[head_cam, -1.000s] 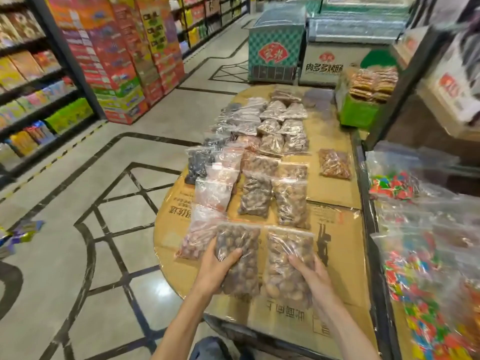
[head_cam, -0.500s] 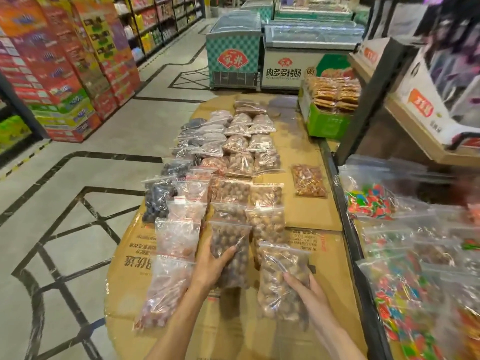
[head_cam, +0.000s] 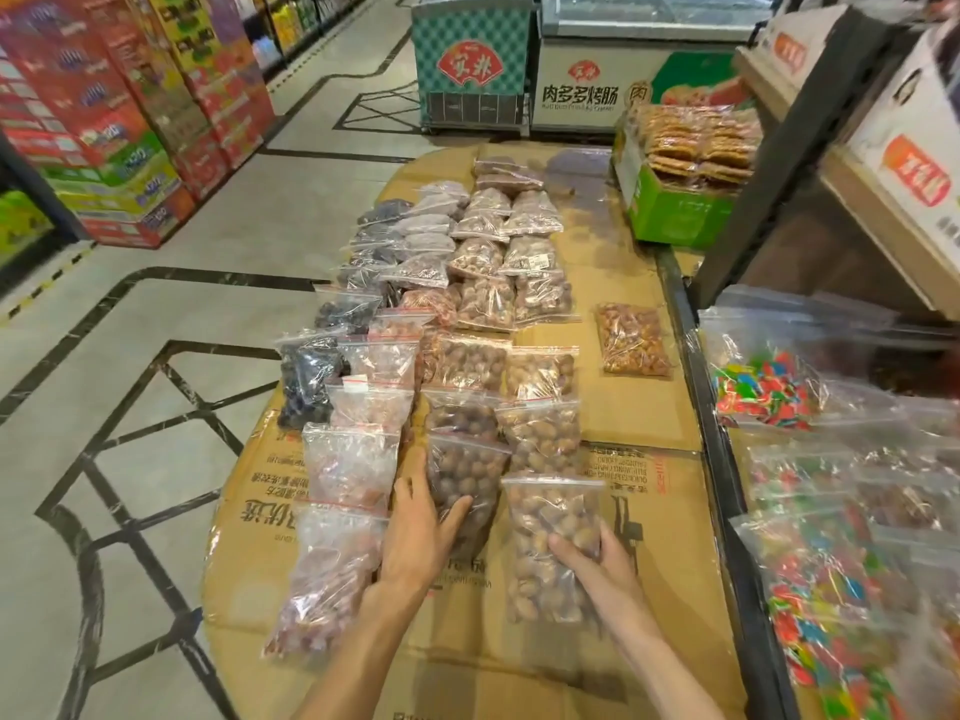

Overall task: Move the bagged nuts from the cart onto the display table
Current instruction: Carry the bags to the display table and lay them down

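My left hand [head_cam: 415, 532] grips a clear zip bag of dark brown nuts [head_cam: 465, 485] by its near end, thumb over the top. My right hand [head_cam: 597, 556] holds a bag of paler nuts [head_cam: 550, 532] lying just to the right of it, fingers curled onto the bag's middle. Both bags lie on the cardboard-covered display table [head_cam: 639, 517], at the near end of rows of several similar bagged nuts [head_cam: 498, 304]. No cart is in view.
A lone bag of reddish nuts [head_cam: 631, 340] lies apart at the right. Bags of coloured sweets [head_cam: 831, 537] fill the bin beyond the table's right edge. A green box of snacks [head_cam: 675, 205] stands at the far end, freezers [head_cam: 472, 65] behind it, and open floor at the left.
Both bags have been set down further forward against the ends of their rows. The view has swung left and closer to the table.
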Available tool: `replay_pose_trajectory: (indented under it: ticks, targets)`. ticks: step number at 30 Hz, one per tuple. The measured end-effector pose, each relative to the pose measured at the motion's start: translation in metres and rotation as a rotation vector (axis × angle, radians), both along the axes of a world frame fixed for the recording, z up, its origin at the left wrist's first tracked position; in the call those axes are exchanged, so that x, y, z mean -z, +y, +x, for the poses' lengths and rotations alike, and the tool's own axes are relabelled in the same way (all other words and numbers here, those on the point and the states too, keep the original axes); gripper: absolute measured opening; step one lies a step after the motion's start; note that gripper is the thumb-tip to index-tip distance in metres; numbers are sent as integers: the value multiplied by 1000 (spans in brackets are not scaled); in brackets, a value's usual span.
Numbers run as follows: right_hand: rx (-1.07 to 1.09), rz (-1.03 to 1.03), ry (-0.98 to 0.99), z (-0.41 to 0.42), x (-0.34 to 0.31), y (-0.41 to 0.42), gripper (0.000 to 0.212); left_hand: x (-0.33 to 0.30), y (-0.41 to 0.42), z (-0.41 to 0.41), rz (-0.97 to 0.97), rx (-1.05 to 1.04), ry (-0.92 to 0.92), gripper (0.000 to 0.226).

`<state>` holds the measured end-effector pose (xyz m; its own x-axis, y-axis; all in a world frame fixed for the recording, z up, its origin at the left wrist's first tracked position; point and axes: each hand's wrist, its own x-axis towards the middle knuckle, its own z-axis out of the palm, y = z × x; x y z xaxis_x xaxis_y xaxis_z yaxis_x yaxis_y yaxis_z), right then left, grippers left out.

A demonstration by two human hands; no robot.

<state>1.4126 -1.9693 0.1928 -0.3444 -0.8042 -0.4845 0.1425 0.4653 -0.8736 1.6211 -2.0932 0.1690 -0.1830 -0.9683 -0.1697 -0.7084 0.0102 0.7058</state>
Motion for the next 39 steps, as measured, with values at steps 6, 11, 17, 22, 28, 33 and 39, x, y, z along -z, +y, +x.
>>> replay_pose_trajectory:
  ticks: [6,11,17,22,28,33,39]
  targets:
    - [-68,1,260,10,12,-31,75,6,-2,0,-60,-2,20,96]
    - [-76,99,422,14,25,-30,87,5,4,-2,-63,5,-26,97]
    - [-61,123,433,8,21,-19,108,2,17,3,-87,53,-73,97]
    - [-102,74,500,17,0,5,111,-4,43,14,-210,185,-233,91]
    - [-203,148,724,34,-7,47,115,-32,81,28,-276,398,-434,75]
    - [-313,180,896,52,-25,101,105,-34,118,39,-265,564,-514,82]
    - [-317,325,976,79,-33,182,100,-24,184,46,-238,735,-530,81]
